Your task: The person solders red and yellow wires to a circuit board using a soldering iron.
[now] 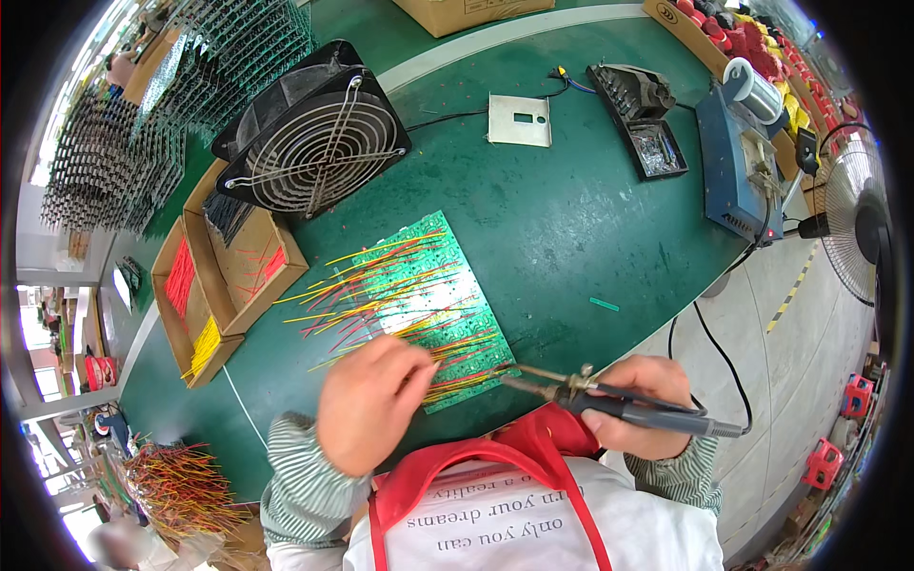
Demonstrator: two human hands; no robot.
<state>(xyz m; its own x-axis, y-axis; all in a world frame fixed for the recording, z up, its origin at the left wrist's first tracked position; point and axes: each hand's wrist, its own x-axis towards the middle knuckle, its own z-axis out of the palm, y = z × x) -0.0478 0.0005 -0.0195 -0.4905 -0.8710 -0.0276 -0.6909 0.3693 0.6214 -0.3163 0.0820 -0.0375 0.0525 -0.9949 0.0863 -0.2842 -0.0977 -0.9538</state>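
A green circuit board (461, 325) lies on the bench in front of me, with rows of red and yellow wires (381, 276) reaching out past its left side. My left hand (373, 400) is over the board's near left corner, thumb and fingers pinched together; what is between them is too small to make out among the wires. My right hand (643, 404) grips a black soldering iron (638, 411) with a brass-coloured feed guide on its front. Its tip points left and meets the board's near right edge.
A black fan with a wire guard (328, 147) stands beyond the board. Cardboard trays (249, 303) of cut wires sit at left. A black parts box (657, 157), a blue soldering station (728, 171) and a solder spool (757, 90) are at right. The iron's cord (733, 366) hangs over the bench edge.
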